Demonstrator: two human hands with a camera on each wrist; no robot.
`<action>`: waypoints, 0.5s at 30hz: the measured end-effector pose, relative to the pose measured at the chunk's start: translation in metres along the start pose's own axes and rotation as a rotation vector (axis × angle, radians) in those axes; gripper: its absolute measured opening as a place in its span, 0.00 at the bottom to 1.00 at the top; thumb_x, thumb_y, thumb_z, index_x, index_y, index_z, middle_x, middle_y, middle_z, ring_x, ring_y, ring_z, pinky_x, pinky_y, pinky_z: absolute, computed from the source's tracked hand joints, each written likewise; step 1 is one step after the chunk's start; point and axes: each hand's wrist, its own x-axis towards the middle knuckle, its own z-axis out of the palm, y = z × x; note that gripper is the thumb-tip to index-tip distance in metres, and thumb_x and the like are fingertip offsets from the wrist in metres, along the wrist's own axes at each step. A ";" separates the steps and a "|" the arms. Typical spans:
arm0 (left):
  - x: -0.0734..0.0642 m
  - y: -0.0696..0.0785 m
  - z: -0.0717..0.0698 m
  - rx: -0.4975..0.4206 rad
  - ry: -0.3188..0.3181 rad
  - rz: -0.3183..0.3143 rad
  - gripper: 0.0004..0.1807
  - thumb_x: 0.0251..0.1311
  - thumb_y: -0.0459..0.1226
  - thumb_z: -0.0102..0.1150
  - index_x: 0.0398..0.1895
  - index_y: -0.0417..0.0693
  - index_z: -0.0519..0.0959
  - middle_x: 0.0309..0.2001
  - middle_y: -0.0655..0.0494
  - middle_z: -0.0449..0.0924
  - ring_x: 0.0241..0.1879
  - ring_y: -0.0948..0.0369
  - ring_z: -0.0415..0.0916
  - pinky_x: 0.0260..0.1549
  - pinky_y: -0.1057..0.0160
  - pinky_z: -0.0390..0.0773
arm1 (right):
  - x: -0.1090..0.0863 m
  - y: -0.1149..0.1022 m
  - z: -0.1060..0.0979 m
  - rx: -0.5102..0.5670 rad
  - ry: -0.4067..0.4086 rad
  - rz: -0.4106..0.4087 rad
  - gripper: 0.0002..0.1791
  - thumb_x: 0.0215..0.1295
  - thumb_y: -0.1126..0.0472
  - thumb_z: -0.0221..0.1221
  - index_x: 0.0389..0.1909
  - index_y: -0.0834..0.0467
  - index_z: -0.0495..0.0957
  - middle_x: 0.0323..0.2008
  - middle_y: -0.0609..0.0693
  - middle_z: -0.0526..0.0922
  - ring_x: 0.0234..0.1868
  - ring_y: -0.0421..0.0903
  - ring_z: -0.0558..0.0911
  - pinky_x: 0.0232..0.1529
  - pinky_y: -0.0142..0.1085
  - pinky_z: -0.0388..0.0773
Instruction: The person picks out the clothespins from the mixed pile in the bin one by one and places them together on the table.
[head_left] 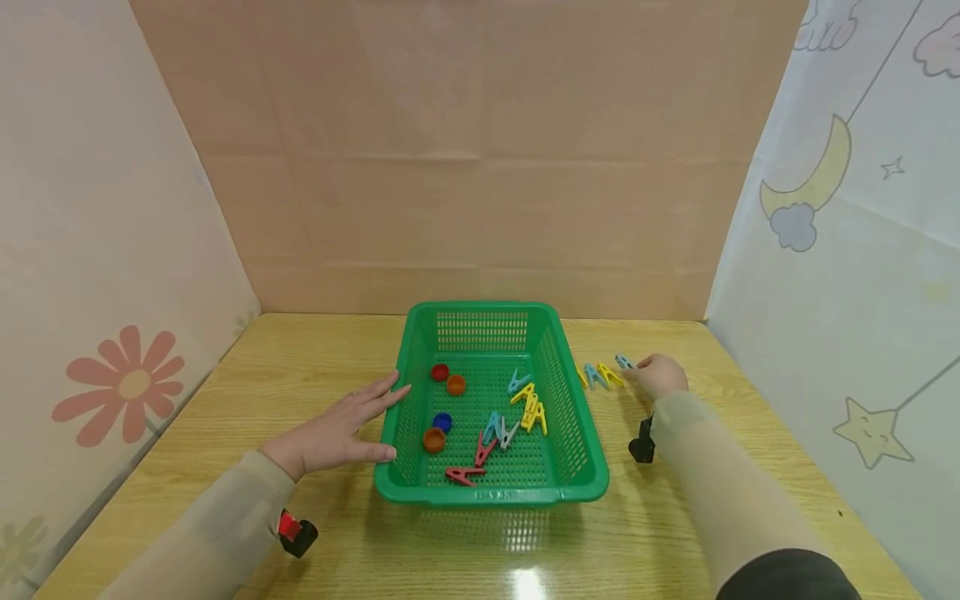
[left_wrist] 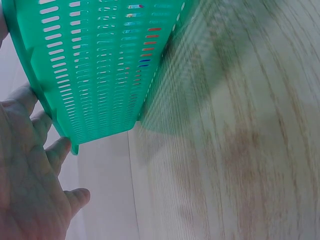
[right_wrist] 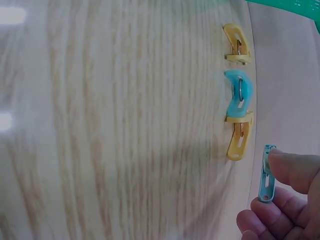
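Observation:
A green plastic basket (head_left: 491, 495) stands mid-table, with bottle caps (head_left: 434, 440) in red, orange and blue on its left and several clothespins (head_left: 529, 410) toward its right. My left hand (head_left: 341, 429) rests on the basket's left rim with its fingers spread; in the left wrist view, fingertips touch the rim. Right of the basket, my right hand (head_left: 657, 379) pinches a blue clothespin (right_wrist: 267, 175) between thumb and fingers, held above the table. Beside it on the table lie a blue clothespin (right_wrist: 240, 92) and two yellow ones, one being the nearer yellow clothespin (right_wrist: 239, 140).
The wooden table (head_left: 315, 350) carries the basket. A brown paper backdrop (head_left: 480, 167) rises behind it. White patterned sheets stand at both sides, a flower on the left sheet (head_left: 135, 208) and a moon and star on the right sheet (head_left: 885, 333).

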 end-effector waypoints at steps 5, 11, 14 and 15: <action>0.000 0.000 0.000 -0.002 0.000 -0.001 0.46 0.59 0.56 0.60 0.77 0.57 0.50 0.77 0.50 0.38 0.73 0.40 0.37 0.61 0.27 0.42 | 0.004 0.001 0.002 0.013 -0.013 0.030 0.29 0.66 0.51 0.58 0.55 0.73 0.71 0.55 0.70 0.73 0.53 0.66 0.73 0.50 0.55 0.73; 0.000 0.000 0.001 0.001 -0.001 -0.006 0.46 0.59 0.56 0.60 0.77 0.57 0.50 0.77 0.50 0.38 0.73 0.40 0.37 0.62 0.28 0.41 | 0.007 0.000 0.005 0.015 -0.024 0.036 0.26 0.66 0.52 0.59 0.51 0.73 0.73 0.52 0.69 0.75 0.50 0.65 0.75 0.47 0.54 0.75; 0.000 0.000 0.001 -0.006 0.000 -0.013 0.46 0.59 0.56 0.61 0.77 0.58 0.50 0.77 0.52 0.37 0.74 0.41 0.36 0.62 0.28 0.41 | 0.010 0.003 0.008 0.005 -0.016 0.035 0.24 0.65 0.53 0.59 0.48 0.72 0.75 0.49 0.69 0.77 0.48 0.64 0.76 0.45 0.53 0.76; 0.000 0.000 0.001 -0.009 0.001 -0.014 0.46 0.59 0.56 0.61 0.77 0.59 0.50 0.77 0.52 0.37 0.74 0.41 0.36 0.62 0.28 0.41 | 0.011 0.004 0.009 -0.003 -0.017 0.033 0.24 0.66 0.52 0.59 0.48 0.72 0.75 0.50 0.69 0.77 0.48 0.64 0.76 0.45 0.53 0.76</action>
